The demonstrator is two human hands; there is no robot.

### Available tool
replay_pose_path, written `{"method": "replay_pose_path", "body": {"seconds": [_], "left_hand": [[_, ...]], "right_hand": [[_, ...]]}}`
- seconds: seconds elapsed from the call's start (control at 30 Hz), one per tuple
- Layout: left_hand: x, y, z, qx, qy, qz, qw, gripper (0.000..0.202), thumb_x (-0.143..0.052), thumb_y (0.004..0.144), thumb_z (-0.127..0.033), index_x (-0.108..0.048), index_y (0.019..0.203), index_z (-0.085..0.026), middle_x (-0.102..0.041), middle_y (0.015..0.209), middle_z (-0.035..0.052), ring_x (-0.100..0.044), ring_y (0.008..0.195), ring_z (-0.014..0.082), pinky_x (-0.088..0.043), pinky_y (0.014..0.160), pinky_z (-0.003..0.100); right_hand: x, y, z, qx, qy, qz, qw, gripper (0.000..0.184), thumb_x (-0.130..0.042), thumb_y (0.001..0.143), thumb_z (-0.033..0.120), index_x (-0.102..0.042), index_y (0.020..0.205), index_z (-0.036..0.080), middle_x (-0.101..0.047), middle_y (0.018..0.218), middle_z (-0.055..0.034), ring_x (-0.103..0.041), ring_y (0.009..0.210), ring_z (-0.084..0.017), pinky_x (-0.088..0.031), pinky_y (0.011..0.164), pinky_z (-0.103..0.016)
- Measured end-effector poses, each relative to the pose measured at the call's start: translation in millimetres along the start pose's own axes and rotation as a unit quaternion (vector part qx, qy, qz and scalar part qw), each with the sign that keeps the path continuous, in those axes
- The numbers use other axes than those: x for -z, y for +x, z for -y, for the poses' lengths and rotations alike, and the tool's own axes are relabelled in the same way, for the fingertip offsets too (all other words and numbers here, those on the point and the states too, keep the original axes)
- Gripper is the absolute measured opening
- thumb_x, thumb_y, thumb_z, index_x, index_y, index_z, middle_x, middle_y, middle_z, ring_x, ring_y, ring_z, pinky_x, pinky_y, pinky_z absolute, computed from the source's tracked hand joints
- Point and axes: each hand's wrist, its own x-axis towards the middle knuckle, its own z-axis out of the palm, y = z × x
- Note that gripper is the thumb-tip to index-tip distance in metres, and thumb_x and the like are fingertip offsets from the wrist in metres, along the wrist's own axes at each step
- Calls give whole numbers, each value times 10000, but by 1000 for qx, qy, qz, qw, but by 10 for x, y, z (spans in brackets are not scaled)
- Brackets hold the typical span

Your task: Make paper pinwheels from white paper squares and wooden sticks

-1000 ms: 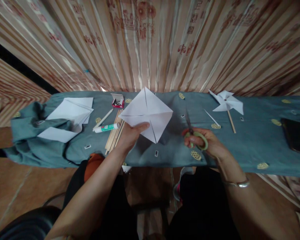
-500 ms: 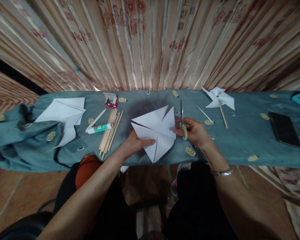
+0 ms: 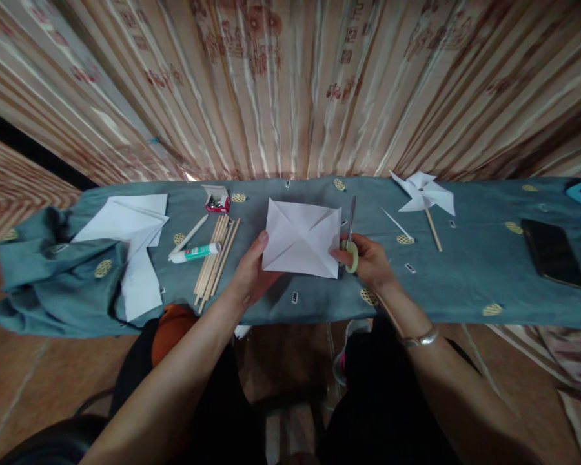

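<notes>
A square white sheet of paper (image 3: 300,236), with creases and cuts running from its corners toward the middle, is held above the cloth. My left hand (image 3: 252,271) grips its left edge, thumb on top and the other fingers hidden beneath. My right hand (image 3: 368,261) holds scissors (image 3: 352,248) with pale green handles, their blades pointing away from me. The thumb of this same hand also presses on the paper's right edge. Past my right hand stand out a thin white stick (image 3: 396,223) and a white paper pinwheel (image 3: 423,192) on a wooden stick, both lying on the cloth.
Several wooden sticks (image 3: 213,268) lie left of the paper, under a glue stick (image 3: 196,252). Near them are a white pencil-like stick (image 3: 193,231) and a red box (image 3: 217,200) of small metal pieces. White sheets (image 3: 121,216) lie far left, a phone (image 3: 553,252) right.
The paper has turned from a diamond-like position to squarely facing me, and its cut flaps now lie closer together. My left hand has shifted to its left edge; the right still holds the scissors.
</notes>
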Motion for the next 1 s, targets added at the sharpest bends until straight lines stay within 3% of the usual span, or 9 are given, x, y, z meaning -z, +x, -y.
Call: {"method": "replay_pose_path", "body": {"seconds": [0.1,0.27,0.53,0.7,0.8,1.0], "left_hand": [[-27,-23,-40,3,-23,16,1000,595,-711,663,-670,-665,1057,-226,-716,1143,109,-636,1138,308,-510,926,430],[-66,-6,5,-26,7,4,1000,517,-836,597,-488,-663,1009,-229,-713,1124,81,-645,1106,286,-502,935,411],[-49,88,197,-146,104,-148,973,444,-871,535,-255,-674,928,-187,-739,964,56,-652,1026,304,-501,939,434],[80,148,170,-183,159,-178,954,327,-830,614,-271,-684,892,-178,-739,926,72,-664,991,299,-524,901,427],[156,199,108,-222,184,-207,935,362,-833,607,-282,-688,921,-176,-741,931,76,-679,951,275,-539,878,404],[205,247,-27,-263,211,-241,910,466,-806,576,-232,-678,1017,-150,-753,940,85,-703,894,261,-567,805,363]], "right_hand": [[-117,-23,-44,1,29,-32,999,460,-881,479,454,-650,806,226,-648,662,37,-576,594,-137,-486,553,-283],[-298,-75,-66,-3,53,-48,997,486,-867,477,474,-630,816,219,-647,693,34,-572,613,-138,-470,580,-286],[-441,-142,21,3,37,-12,999,489,-874,479,499,-629,789,212,-666,694,26,-588,634,-143,-486,593,-279],[-405,-236,65,-33,30,60,997,526,-817,561,626,-661,824,198,-668,634,-1,-583,550,-133,-458,505,-252],[-332,-319,68,-62,28,129,989,577,-737,628,710,-672,846,179,-697,654,-39,-595,553,-131,-437,467,-226],[-219,-449,63,-123,-46,323,937,628,-712,654,725,-681,905,150,-720,731,-69,-652,632,-156,-479,517,-230]]}}
